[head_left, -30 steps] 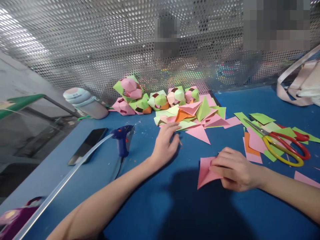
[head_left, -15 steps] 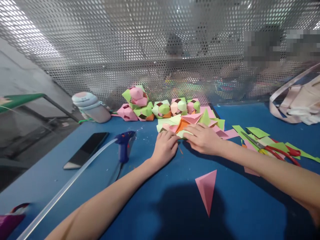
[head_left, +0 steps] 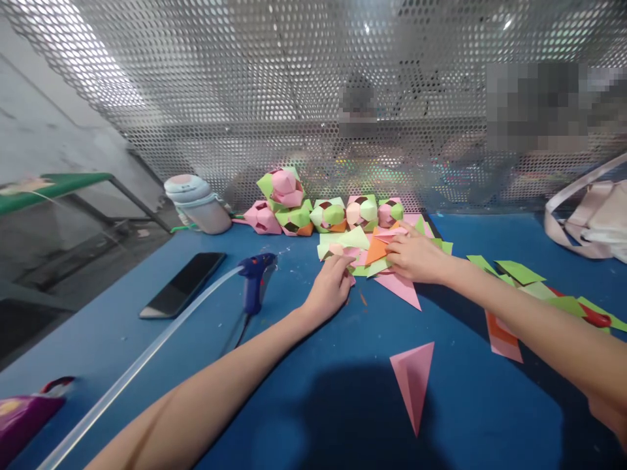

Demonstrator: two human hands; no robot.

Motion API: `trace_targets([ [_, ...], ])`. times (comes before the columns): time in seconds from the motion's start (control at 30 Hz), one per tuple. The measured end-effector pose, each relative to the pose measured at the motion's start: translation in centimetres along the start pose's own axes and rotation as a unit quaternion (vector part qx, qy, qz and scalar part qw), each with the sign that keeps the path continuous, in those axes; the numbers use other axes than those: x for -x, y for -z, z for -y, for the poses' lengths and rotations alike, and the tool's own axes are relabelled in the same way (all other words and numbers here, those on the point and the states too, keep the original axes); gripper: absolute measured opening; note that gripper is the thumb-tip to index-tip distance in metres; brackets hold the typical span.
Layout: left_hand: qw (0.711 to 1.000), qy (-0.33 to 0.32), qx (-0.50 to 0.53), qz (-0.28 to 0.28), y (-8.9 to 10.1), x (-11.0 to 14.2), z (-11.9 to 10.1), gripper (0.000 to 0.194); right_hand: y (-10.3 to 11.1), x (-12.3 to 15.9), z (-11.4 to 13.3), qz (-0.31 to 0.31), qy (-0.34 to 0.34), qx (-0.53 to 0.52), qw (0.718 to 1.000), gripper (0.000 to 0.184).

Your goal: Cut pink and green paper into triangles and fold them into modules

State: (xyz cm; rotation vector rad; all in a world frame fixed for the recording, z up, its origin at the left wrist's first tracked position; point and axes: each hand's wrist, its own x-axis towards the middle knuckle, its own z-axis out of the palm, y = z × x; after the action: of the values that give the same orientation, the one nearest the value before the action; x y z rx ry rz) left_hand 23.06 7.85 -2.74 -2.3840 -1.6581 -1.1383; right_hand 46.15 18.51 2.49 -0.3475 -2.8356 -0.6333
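Observation:
My left hand [head_left: 329,288] rests at the near left edge of a pile of folded paper pieces [head_left: 356,239]. Its fingers are bent together on a pink paper piece [head_left: 352,281] that shows only in part. Over the right side of the pile, my right hand [head_left: 416,256] has its fingers closed at an orange folded piece [head_left: 376,250] and a pink one; its fingertips are partly hidden among the papers. Closer to me lies a folded pink paper triangle [head_left: 413,385], apart from both hands. One pink flap [head_left: 400,291] sticks out under my right hand.
Several paper models [head_left: 329,215] line the perforated metal panel [head_left: 274,143]. A blue glue gun [head_left: 253,287] with a long glue stick, a phone [head_left: 185,285] and a bottle [head_left: 203,212] are leftward. At right, my forearm partly covers paper scraps [head_left: 522,271] and scissors [head_left: 595,316].
My right hand let go of the pink triangle on the table and reached forward to the pile, then shifted slightly right there. My left hand stayed at the pile's edge. The view shifted too.

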Motion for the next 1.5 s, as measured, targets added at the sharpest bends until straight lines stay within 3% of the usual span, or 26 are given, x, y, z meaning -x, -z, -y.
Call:
trace_targets([
  [0.2, 0.997, 0.048, 0.050, -0.024, -0.1, -0.1, 0.1, 0.043, 0.2, -2.5, 1.2, -0.028, -0.038, 0.001, 0.999, 0.025],
  [0.4, 0.993, 0.082, 0.082, -0.038, -0.3, 0.0, 0.7, 0.038, -1.3, -5.2, 2.0, -0.023, 0.011, -0.014, 1.000, 0.028],
  [0.6, 0.991, 0.094, 0.085, -0.045, -0.3, -0.1, 0.6, 0.040, -1.9, -2.0, 0.4, 0.001, 0.000, -0.007, 1.000, 0.026],
  [0.87, 0.992, 0.083, 0.074, -0.059, -0.3, -0.1, 0.6, 0.040, 2.7, 0.3, 2.3, -0.026, -0.037, -0.040, 0.998, 0.022],
  [0.97, 0.990, 0.080, 0.074, -0.091, -0.1, -0.2, 0.4, 0.036, 3.6, 2.4, 3.7, -0.019, -0.100, -0.068, 0.992, 0.023],
  [1.13, 0.988, 0.042, 0.071, -0.134, 0.8, 0.0, -1.4, 0.026, 3.1, 6.9, 5.7, 0.024, -0.221, -0.127, 0.967, 0.022],
  [1.27, 0.992, -0.007, 0.085, -0.091, 1.1, 0.9, -3.5, 0.023, 3.8, 8.9, 7.1, 0.007, -0.243, -0.241, 0.940, 0.022],
  [1.37, 0.992, -0.002, 0.124, -0.028, 0.9, 1.6, -5.0, 0.022, 4.9, 9.1, 8.3, 0.030, -0.178, -0.382, 0.906, 0.022],
  [1.5, 0.979, 0.061, 0.196, 0.020, 0.7, 2.4, -6.7, 0.016, 5.2, 8.5, 9.8, 0.060, -0.099, -0.444, 0.888, 0.034],
])
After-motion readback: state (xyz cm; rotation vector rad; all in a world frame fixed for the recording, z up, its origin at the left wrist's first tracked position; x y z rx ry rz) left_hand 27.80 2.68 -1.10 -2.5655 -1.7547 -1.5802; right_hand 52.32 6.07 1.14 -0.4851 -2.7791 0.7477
